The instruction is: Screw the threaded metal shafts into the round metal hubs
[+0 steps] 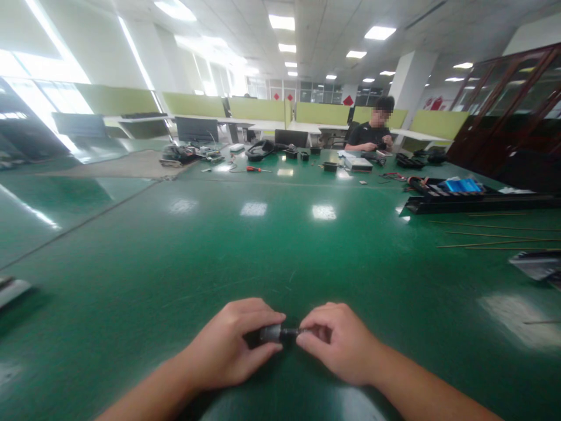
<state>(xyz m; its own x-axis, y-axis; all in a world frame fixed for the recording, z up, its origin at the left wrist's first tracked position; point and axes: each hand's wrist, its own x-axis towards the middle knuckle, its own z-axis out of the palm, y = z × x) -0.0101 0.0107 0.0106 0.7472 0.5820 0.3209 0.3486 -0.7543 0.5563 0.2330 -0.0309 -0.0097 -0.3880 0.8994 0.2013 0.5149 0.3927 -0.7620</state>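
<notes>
A small dark cylindrical part with a grey, wider left section [270, 334] lies sideways between my hands, low over the green tabletop [280, 257]. My left hand [239, 339] curves around the grey section, thumb below and fingers above. On the other side, my right hand [335, 339] pinches the thin dark right end between thumb and fingers. The palm side of each hand is hidden, and the fine detail of the part is too small to make out.
Thin rods [491, 235] and a black metal channel [473, 203] lie at the right. Further back are a red screwdriver [258, 169], small black boxes and electronics [188, 153]. Across the table sits a person [368, 135]. A pale object [13, 291] is at the left edge.
</notes>
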